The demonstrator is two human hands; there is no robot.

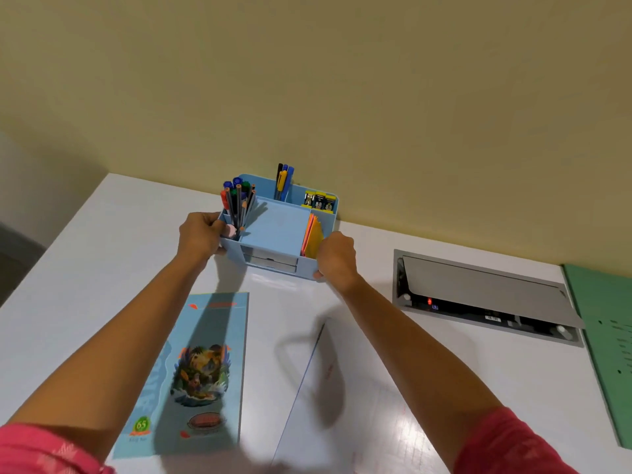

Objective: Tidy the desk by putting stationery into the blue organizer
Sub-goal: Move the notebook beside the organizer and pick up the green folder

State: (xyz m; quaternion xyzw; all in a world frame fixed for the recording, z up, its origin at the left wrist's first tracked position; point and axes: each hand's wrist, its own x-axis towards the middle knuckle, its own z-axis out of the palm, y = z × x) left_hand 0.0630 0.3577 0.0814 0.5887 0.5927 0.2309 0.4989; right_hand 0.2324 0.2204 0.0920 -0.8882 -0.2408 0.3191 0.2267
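The blue organizer (277,230) stands on the white desk (102,241) near the wall. Its left compartment holds several coloured pens (237,203), a back slot holds three pens (284,181), the back right holds yellow-and-black clips (319,201), and orange and yellow sticky notes (313,237) stand in the right slot. My left hand (200,234) grips the organizer's left side. My right hand (337,256) grips its front right corner.
A blue illustrated booklet (195,374) lies front left. A clear plastic sheet (342,405) lies at the front centre. A grey cable hatch (485,295) is set into the desk at right, with a green folder (605,340) at the far right edge.
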